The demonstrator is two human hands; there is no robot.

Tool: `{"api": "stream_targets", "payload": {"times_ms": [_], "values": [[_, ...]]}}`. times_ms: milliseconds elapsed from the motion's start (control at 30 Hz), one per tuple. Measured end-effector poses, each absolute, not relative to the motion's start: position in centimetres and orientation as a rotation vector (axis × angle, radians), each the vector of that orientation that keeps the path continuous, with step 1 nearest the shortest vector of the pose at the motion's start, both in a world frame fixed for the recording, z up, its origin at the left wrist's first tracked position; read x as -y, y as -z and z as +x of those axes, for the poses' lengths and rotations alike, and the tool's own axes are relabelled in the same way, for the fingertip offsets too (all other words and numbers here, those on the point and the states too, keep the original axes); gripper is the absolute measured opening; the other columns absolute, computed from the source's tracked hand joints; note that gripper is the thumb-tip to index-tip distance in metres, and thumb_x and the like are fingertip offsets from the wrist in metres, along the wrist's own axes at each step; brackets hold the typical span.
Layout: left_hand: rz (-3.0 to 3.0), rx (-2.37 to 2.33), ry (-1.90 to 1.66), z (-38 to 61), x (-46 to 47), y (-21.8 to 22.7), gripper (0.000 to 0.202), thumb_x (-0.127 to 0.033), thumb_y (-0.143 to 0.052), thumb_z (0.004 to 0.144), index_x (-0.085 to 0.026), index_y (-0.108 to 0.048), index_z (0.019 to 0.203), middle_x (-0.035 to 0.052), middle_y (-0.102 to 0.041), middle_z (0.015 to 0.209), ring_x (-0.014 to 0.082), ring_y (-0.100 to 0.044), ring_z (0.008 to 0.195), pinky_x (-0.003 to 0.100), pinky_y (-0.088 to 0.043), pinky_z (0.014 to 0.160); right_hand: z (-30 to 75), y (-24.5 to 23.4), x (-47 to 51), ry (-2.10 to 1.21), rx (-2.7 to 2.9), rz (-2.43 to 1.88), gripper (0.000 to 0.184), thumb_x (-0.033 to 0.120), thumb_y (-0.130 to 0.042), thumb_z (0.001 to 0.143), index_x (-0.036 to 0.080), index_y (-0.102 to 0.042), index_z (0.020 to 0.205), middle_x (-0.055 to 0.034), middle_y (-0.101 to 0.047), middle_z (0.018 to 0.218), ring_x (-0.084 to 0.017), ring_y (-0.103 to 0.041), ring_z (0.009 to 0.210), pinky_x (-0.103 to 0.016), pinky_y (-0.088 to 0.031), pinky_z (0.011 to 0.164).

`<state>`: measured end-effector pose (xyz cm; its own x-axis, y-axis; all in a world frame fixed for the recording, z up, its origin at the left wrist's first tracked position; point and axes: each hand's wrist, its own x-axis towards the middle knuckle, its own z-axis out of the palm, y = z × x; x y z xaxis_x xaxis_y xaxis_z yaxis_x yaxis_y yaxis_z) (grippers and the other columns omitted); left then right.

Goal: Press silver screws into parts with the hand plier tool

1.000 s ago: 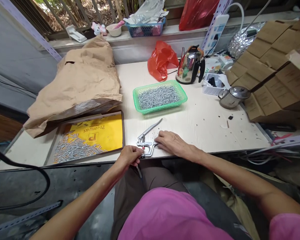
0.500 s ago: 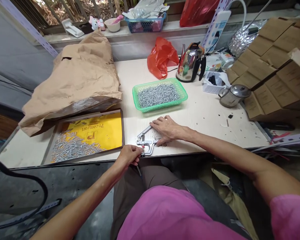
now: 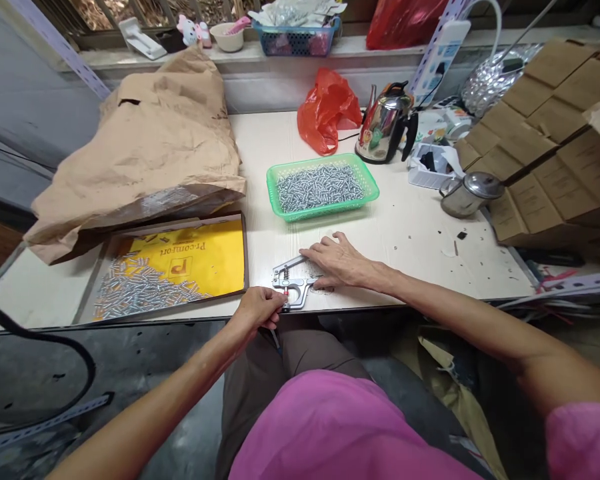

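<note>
Hand pliers (image 3: 291, 283) of bare metal, with a spring and a small red part by the jaw, lie at the table's front edge. My right hand (image 3: 337, 261) grips their two handles, fingers over the upper one and thumb by the lower. At the jaw end, my left hand (image 3: 260, 308) is closed in a pinch, its fingertips touching the jaw; what they hold is hidden. A thin rod-like piece (image 3: 276, 340) shows below that hand. To the left, a shallow tray (image 3: 246, 257) with a yellow lining holds many small metal pins (image 3: 140, 290).
Behind the pliers stands a green basket (image 3: 325, 215) full of similar small metal pieces. Brown paper (image 3: 155, 140) covers the back left. A kettle (image 3: 384, 127), a red bag (image 3: 325, 110), a metal pot (image 3: 470, 195) and stacked cardboard boxes (image 3: 555, 167) stand farther back and right.
The view has shifted slightly. Both hands stay at the pliers, with the left fingertips still at the jaw and the right hand still on the handles.
</note>
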<state>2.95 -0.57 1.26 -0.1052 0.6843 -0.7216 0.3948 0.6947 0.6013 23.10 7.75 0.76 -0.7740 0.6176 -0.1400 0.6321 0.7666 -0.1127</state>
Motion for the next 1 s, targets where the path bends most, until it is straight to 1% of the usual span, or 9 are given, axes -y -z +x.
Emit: {"api": "stream_targets", "payload": {"times_ms": [167,267,433,633,700,767,833,867,1000], "values": [[0.838,-1.763,-0.294,3.0,0.6,-0.8,0.023,-0.029,-0.064,0.079,-0.014,-0.055,0.064,-0.0063,-0.047,0.038,0.0069,-0.044,0.032,0.018,-0.040,0.036,23.4,0.0,-7.2,0.188,-2.884,1.049,0.071,0.051,-0.067,0.079,0.010,-0.043,0.132,-0.0169,-0.057,0.118,-0.030,-0.048,0.104,-0.041,-0.035,0.087],[0.829,-1.775,-0.293,3.0,0.6,-0.5,0.024,-0.030,-0.066,0.078,-0.014,-0.055,0.064,-0.0065,-0.046,0.037,0.0071,-0.044,0.031,0.018,-0.041,0.036,23.4,0.3,-7.3,0.173,-2.882,1.093,0.076,0.056,-0.068,0.076,0.007,-0.045,0.129,-0.0182,-0.055,0.117,-0.030,-0.049,0.101,-0.038,-0.039,0.082],[0.813,-1.788,-0.299,3.2,0.6,-0.4,0.022,-0.028,-0.064,0.080,-0.014,-0.056,0.064,-0.0065,-0.046,0.037,0.0082,-0.045,0.031,0.020,-0.043,0.037,23.3,0.1,-7.5,0.192,-2.838,1.099,0.074,0.065,-0.068,0.070,0.009,-0.053,0.116,-0.0175,-0.056,0.110,-0.031,-0.049,0.098,-0.038,-0.039,0.081],[0.852,-1.751,-0.314,2.5,0.7,-0.3,0.023,-0.030,-0.063,0.079,-0.014,-0.057,0.065,-0.0046,-0.050,0.042,0.0093,-0.048,0.037,0.025,-0.050,0.046,23.2,0.0,-7.7,0.234,-2.816,1.140,0.066,0.061,-0.068,0.073,0.012,-0.056,0.115,-0.0159,-0.056,0.111,-0.030,-0.049,0.101,-0.037,-0.039,0.082],[1.017,-1.790,-0.358,2.2,1.0,-0.2,0.021,-0.031,-0.059,0.082,-0.014,-0.060,0.069,-0.0013,-0.056,0.050,0.0122,-0.055,0.045,0.028,-0.052,0.053,23.1,0.0,-7.7,0.222,-2.825,1.144,0.065,0.060,-0.068,0.074,0.012,-0.055,0.116,-0.0161,-0.056,0.112,-0.030,-0.049,0.102,-0.037,-0.040,0.082],[1.372,-1.854,-0.481,2.6,1.9,-0.3,0.016,-0.026,-0.054,0.084,-0.014,-0.063,0.080,0.0044,-0.065,0.069,0.0165,-0.063,0.064,0.031,-0.054,0.065,23.2,0.2,-7.1,0.204,-2.863,1.120,0.063,0.058,-0.067,0.076,0.013,-0.055,0.117,-0.0161,-0.057,0.112,-0.030,-0.050,0.103,-0.038,-0.041,0.083],[1.821,-1.841,-0.583,4.1,2.9,-0.3,0.016,-0.017,-0.052,0.084,-0.015,-0.064,0.093,0.0093,-0.067,0.094,0.0200,-0.063,0.088,0.035,-0.053,0.081,23.8,0.9,-6.1,0.173,-2.934,1.084,0.059,0.055,-0.064,0.079,0.013,-0.054,0.118,-0.0161,-0.059,0.109,-0.030,-0.052,0.101,-0.039,-0.042,0.082],[1.991,-1.812,-0.554,5.1,3.0,-0.2,0.017,-0.014,-0.052,0.082,-0.015,-0.063,0.095,0.0101,-0.066,0.098,0.0212,-0.061,0.094,0.036,-0.051,0.085,24.2,1.6,-5.7,0.145,-2.983,1.063,0.056,0.054,-0.062,0.081,0.014,-0.054,0.119,-0.0159,-0.060,0.107,-0.030,-0.054,0.098,-0.040,-0.043,0.081],[2.394,-1.562,-0.335,7.3,-0.3,1.5,0.032,-0.019,-0.051,0.085,-0.012,-0.054,0.116,0.0143,-0.061,0.112,0.0251,-0.055,0.104,0.040,-0.049,0.085,25.3,6.3,-6.9,0.118,-3.225,1.009,0.041,0.061,-0.049,0.083,0.023,-0.061,0.095,-0.0151,-0.063,0.094,-0.032,-0.058,0.084,-0.045,-0.048,0.072]]}}
